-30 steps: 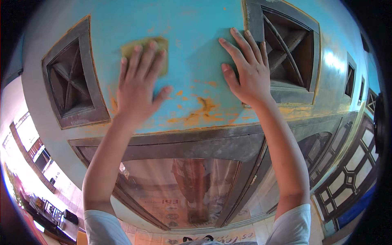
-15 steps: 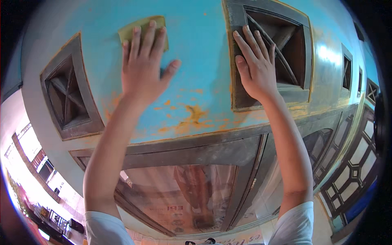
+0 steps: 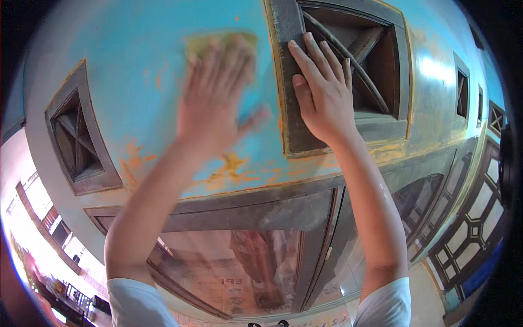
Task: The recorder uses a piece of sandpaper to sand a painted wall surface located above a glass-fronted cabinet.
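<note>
Sandpaper (image 3: 218,43) sits high on the blue wall (image 3: 136,82), pinned flat under my left hand (image 3: 215,101), fingers spread; it has climbed since a second ago, blurred mid-stroke. Right hand (image 3: 321,92), open, has shifted onto the vent frame (image 3: 286,82), bracing.

Look past your work and you face a turquoise painted wall (image 3: 141,82) with orange patches where the paint has worn off near its lower edge. A square grey-framed vent with crossed wooden slats (image 3: 81,141) sits at the wall's left edge. Two smaller square vents (image 3: 462,92) line the right edge. Below the wall's lower edge runs a grey-framed glass transom panel (image 3: 229,267), and a dark lattice window (image 3: 474,229) stands at the lower right.
</note>
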Tool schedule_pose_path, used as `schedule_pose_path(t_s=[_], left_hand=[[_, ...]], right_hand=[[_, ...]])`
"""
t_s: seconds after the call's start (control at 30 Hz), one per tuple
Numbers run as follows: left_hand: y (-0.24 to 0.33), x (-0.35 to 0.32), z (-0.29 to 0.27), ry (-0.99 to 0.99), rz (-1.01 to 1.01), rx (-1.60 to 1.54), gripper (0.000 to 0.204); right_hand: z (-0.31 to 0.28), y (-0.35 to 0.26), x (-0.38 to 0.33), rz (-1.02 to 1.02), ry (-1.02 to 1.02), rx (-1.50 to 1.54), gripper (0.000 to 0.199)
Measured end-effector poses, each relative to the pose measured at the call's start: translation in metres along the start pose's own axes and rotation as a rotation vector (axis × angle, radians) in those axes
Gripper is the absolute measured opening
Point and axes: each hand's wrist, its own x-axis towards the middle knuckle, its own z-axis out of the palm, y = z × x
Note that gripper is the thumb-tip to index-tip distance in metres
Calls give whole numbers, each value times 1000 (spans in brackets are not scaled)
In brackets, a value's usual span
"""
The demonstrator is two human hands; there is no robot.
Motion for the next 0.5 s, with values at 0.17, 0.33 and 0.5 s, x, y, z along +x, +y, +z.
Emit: schedule_pose_path(t_s=[0.17,0.33,0.5], left_hand=[[-18,16,-13,-131,77,86,84],[-21,35,-9,53,-102,142,82],[36,-16,-13,-199,44,22,86]], right_hand=[[1,-5,1,-17,-4,15,49],[1,-5,2,-16,9,21,49],[1,-1,0,-27,-2,50,49]])
